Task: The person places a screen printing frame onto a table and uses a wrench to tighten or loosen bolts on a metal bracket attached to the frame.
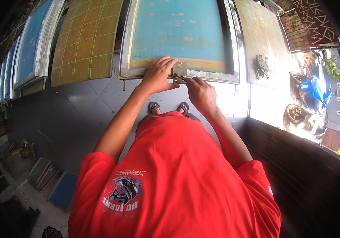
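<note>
A screen printing frame [182,23] with turquoise mesh and a metal border lies in front of me. On its near edge sits a small metal bracket [179,70] with holes. My left hand [160,76] lies over the frame's near border, left of the bracket. Its fingers are stretched out and the thumb points toward the bracket's lower part. My right hand [201,94] is closed on a thin dark metal tool [180,77], which reaches to the bracket's lower end. Most of the tool is hidden in the fingers, so its exact kind cannot be told.
Yellow-brown boards with green grid lines [86,39] flank the frame on the left, beside more turquoise screens [31,43]. A pale board [263,35] on the right carries a dark metal part [262,66]. A blue motorcycle [315,89] stands outside at right. Flat panels [63,189] lean lower left.
</note>
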The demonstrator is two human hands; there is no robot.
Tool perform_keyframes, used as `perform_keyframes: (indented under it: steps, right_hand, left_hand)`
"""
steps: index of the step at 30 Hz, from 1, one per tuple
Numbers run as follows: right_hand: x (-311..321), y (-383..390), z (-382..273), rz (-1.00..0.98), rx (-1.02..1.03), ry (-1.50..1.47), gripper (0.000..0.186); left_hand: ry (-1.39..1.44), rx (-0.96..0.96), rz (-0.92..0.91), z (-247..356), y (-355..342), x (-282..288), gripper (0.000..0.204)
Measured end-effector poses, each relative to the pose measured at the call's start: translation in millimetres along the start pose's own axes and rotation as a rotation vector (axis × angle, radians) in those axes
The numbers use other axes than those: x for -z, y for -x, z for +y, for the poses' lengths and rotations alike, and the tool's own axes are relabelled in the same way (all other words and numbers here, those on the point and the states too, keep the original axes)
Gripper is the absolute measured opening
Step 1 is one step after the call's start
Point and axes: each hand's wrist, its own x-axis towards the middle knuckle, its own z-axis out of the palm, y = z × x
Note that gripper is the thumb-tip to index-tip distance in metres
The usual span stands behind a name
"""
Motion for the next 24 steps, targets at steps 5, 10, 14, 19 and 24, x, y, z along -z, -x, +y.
perform_keyframes:
  steps: [5, 10, 14, 19, 24]
  right_hand:
    - [16, -3, -16, 0.234, -0.045, -0.156, 0.020]
    - [9, 10, -4, 0.324, -0.087, -0.214, 0.020]
    - [1, 22, 8, 0.103, -0.129, -0.049, 0.017]
    - [3, 16, 15, 0.223, -0.228, -0.113, 0.014]
    - [20, -2, 30, 0.238, -0.161, -0.124, 0.014]
  left_hand:
    - [0.040, -0.029, 0.042, -3, 2, -1, 0.086]
    - [0.087, -0.039, 0.048, -4, 1, -1, 0.086]
    - [0.101, -0.055, 0.053, -5, 0, -1, 0.086]
    - [-0.045, -0.045, 0.021, 5, -1, 3, 0.087]
    - [-0.025, -0.071, -0.040, 7, -12, -2, 0.089]
